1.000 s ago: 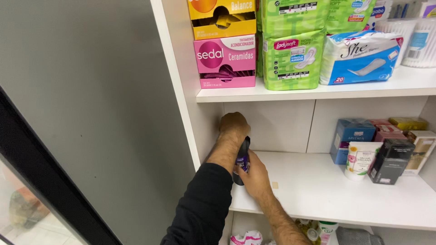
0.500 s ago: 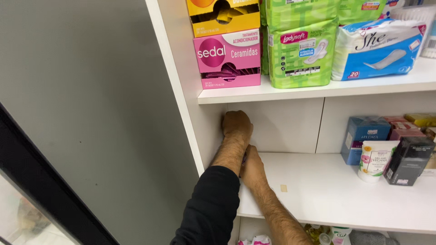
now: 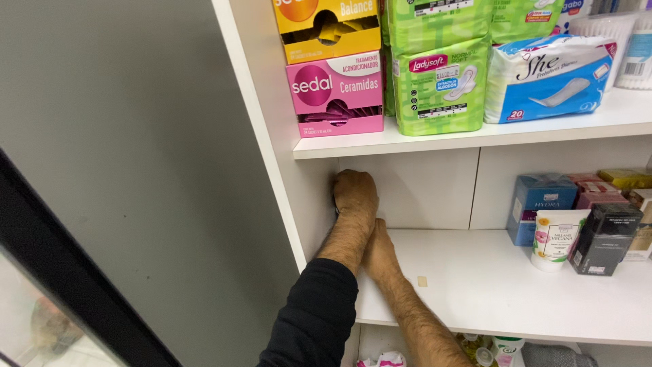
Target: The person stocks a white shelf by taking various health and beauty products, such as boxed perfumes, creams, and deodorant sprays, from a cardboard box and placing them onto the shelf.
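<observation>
Both hands work at the white shelf's (image 3: 475,272) back left corner: the left hand (image 3: 355,194) is fisted, its contents hidden; the right hand (image 3: 378,246) is mostly hidden, its state unclear.

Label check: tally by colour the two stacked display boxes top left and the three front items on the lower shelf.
Orange display box: 1
Pink display box: 1
Blue box: 1
White tube: 1
Black box: 1
Total: 5
</observation>
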